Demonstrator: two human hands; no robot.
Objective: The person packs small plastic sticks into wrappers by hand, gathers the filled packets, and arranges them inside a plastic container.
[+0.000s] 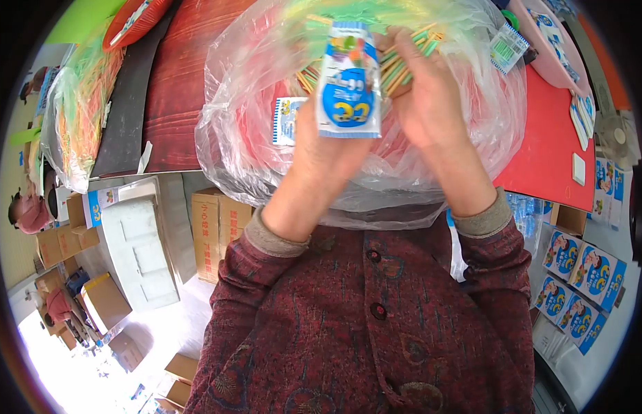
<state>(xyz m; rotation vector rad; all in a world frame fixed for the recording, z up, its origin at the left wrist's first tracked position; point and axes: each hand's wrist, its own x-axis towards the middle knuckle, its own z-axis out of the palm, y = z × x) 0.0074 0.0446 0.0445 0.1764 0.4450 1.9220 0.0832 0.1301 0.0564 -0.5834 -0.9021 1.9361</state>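
Observation:
My left hand (324, 141) is closed on a blue and white printed packet (347, 90), held upright over a clear plastic bag (231, 110). To its right, my right hand (428, 96) has its fingers bent around a bundle of thin yellow, green and orange sticks (398, 72) inside the bag. The hands are close together, with the packet's right edge near my right fingers. A second blue and white packet (284, 121) lies on the bag, left of my left hand. Some stick ends show between the two packets.
The bag rests on a red table (545, 165). A pink basin (548, 48) with packets stands at the right, a red bowl (137, 24) at the upper left. Another bag of coloured sticks (83, 124) lies far left. Cartons (209, 234) stand below; two people are in the left background.

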